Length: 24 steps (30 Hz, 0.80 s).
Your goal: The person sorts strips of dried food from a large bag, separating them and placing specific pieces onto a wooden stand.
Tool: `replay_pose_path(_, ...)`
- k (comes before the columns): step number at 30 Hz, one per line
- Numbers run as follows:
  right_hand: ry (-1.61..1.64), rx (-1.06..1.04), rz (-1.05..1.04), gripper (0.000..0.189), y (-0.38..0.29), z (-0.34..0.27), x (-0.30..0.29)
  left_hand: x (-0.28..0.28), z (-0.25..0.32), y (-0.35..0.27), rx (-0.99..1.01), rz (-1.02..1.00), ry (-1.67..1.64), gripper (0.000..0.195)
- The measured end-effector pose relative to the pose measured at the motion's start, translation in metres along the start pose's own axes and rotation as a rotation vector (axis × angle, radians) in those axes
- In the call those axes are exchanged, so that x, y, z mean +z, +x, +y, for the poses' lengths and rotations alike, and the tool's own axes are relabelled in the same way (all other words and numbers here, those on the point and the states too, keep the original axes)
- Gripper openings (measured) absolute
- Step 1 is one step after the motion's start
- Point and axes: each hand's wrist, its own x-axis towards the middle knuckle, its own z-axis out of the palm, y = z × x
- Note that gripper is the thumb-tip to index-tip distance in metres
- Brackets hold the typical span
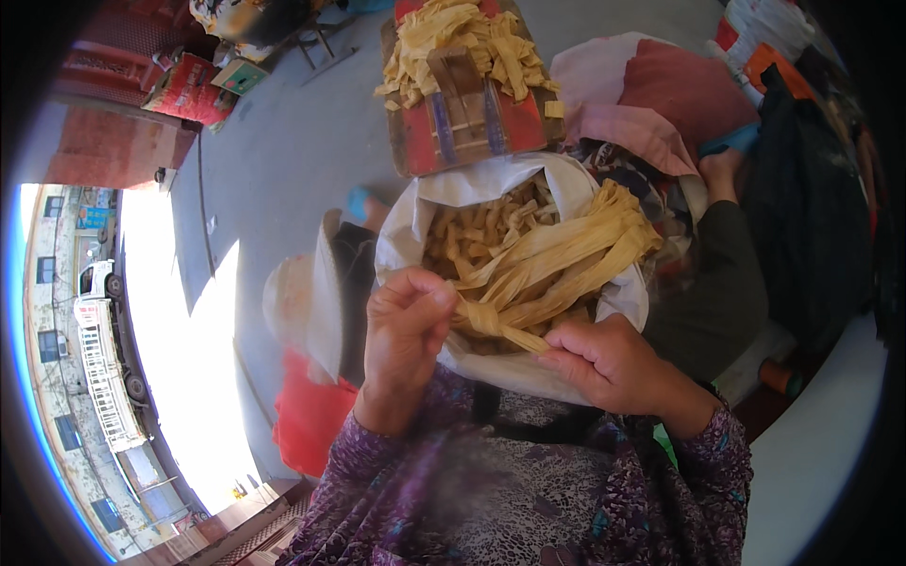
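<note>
A bundle of pale yellow dried strips (559,258), perhaps tofu skin or husk, lies across the open mouth of a white woven sack (488,364). Its near end is wrapped or knotted. My left hand (414,318) pinches a strip at the left of this knot between thumb and fingers. At the right, my right hand (601,361) grips the end that comes out of the knot. Inside the sack, under the bundle, are many short knotted pieces (488,219) of similar strips. More loose flat strips (460,49) are heaped on a red and brown board (417,134) beyond the sack.
A straw hat (301,304) and a red cloth (311,417) are left of the sack. Pink and white cloth (658,99) lies beyond it at the right, near a person's bare foot (718,170). A red bag (191,88) stands at the upper left; dark cloth (807,205) hangs at right.
</note>
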Motion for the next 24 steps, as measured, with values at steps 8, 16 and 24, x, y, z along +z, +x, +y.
replay_pose_path(8,-0.263,-0.032,0.025,0.008,-0.014,-0.008,0.005,-0.007,-0.009,-0.002,-0.049,-0.019,-0.028,0.005)
replay_pose_path(16,-0.511,-0.119,0.128,0.012,-0.017,-0.003,-0.002,-0.006,-0.010,0.007,0.066,-0.018,0.309,0.028)
replay_pose_path(24,-0.723,-0.229,0.104,0.023,-0.005,-0.004,-0.007,0.021,0.019,-0.001,1.012,-0.400,1.603,0.036)
